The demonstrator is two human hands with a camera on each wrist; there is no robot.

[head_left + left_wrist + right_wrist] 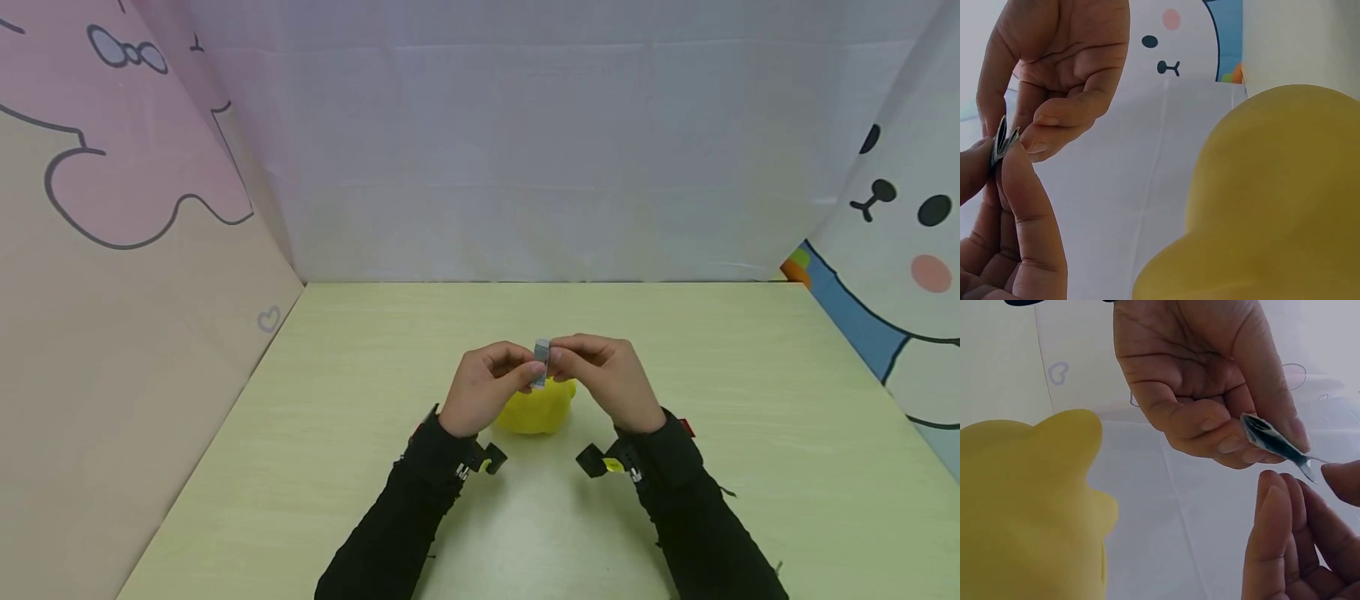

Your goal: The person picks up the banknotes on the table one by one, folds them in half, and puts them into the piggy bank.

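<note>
A small folded grey-blue paper [542, 350], like a banknote, is held upright in front of the person. My left hand [483, 392] pinches it between thumb and fingers. In the right wrist view the folded paper [1267, 439] shows dark teal inner faces and a thin tail. My right hand [613, 379] is at the paper's other side; its thumb and fingers [1272, 519] are apart there, with the tail between them and one thin edge reaching the thumb. Below and partly behind the hands is a smooth yellow rounded object [535, 412] with ear-like bulges, its top hidden by the hands.
The pale yellow-green table [337, 375] spreads around both forearms. A white cloth [525, 150] hangs along its back edge. Cartoon-printed panels stand at the left [150, 317] and right [900, 275]. Black sleeves [382, 525] carry wrist-worn cameras.
</note>
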